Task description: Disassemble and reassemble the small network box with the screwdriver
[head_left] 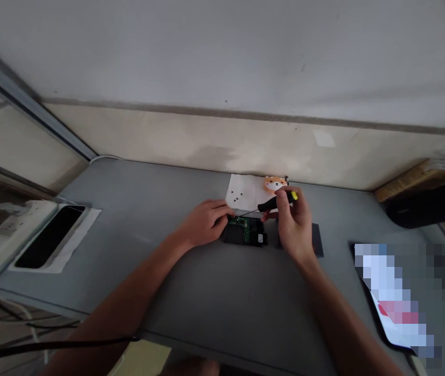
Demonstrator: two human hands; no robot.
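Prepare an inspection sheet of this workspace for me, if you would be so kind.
Surface: grey tabletop, in use.
Job's things: opened device with green circuit board; screwdriver, tip near the device's upper left; white paper bearing small dark pieces; dark flat piece, partly hidden.
Clutter: dog-faced item on the paper; black-faced slab at far left; lit-screen device at right.
Hands: left hand at the opened device's left end; right hand gripping the screwdriver.
Cables: black cable, lower left.
Surroundings: pale wall behind.
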